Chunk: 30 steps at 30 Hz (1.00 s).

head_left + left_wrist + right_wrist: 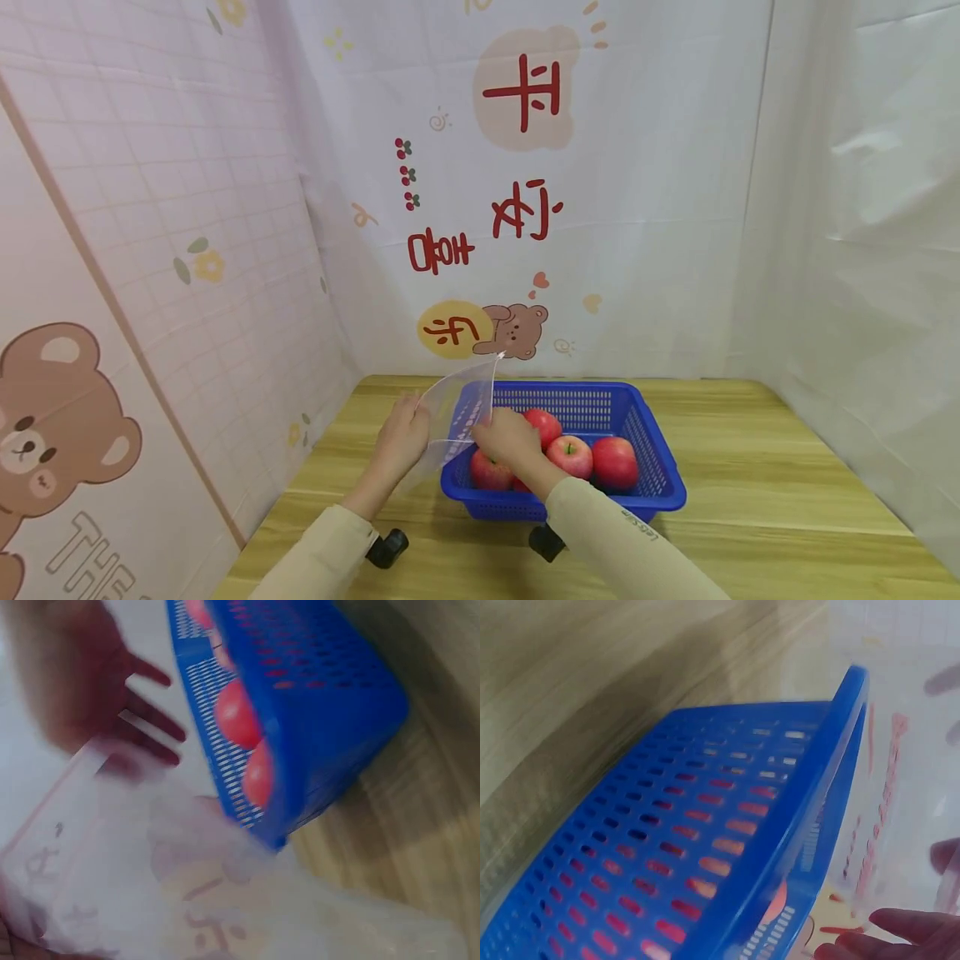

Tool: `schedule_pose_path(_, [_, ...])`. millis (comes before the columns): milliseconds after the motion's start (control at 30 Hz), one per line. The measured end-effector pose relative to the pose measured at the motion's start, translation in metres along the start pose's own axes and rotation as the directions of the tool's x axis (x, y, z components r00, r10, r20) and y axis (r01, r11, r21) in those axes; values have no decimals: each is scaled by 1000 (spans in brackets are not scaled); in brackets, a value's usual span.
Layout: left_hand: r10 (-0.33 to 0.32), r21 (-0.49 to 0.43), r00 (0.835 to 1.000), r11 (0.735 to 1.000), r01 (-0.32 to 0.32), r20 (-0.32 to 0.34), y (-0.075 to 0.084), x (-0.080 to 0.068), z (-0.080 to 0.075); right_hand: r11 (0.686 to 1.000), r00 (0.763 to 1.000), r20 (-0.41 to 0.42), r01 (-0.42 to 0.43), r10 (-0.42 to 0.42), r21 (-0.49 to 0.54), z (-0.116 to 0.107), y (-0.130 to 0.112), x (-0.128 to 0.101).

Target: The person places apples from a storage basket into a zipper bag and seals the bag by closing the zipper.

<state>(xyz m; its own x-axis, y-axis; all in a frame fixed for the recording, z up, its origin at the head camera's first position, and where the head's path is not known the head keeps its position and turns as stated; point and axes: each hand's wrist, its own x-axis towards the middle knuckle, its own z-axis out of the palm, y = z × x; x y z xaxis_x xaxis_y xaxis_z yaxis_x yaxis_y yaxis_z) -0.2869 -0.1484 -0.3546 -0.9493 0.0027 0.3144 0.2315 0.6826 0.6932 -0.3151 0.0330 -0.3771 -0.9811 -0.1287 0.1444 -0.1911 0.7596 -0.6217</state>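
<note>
A clear plastic bag [453, 404] is stretched between both hands, over the left side of a blue plastic basket [652, 450]. My left hand [405, 433] grips the bag's left edge. The right hand [510, 437] pinches its opposite edge above the basket; in the left wrist view its other fingers [154, 720] extend away from the bag. Inside the basket lie several red apples [615, 463], some partly covered by the right hand and forearm. Through the bag, the printed backdrop shows in the left wrist view, and nothing is seen inside it.
The basket stands on a wood-grain table [780, 467]. White printed cloth [660, 208] hangs behind and at both sides. Black wrist mounts [387, 548] stick out beneath the cream sleeves [622, 537].
</note>
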Motion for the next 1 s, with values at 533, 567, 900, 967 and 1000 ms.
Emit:
schedule_pose_path(533, [60, 11, 998, 998, -60, 0, -7, 8, -4, 999, 998, 59, 22, -20, -31, -16, 11, 6])
schedule_pose_path(567, [73, 10, 997, 997, -73, -7, -7, 8, -2, 999, 998, 61, 24, -23, -25, -15, 11, 6])
schedule_pose_path(900, [-11, -13, 1000, 1000, 10, -16, -6, 9, -2, 999, 998, 46, 30, -31, 14, -18, 14, 9])
schedule_pose_path(967, [-32, -30, 999, 999, 32, -9, -6, 10, -2, 999, 999, 35, 38, -38, 2, -19, 15, 10])
schedule_pose_path(1000, [-37, -38, 999, 999, 37, -3, -6, 10, -2, 999, 999, 31, 45, -44, -4, -19, 15, 10])
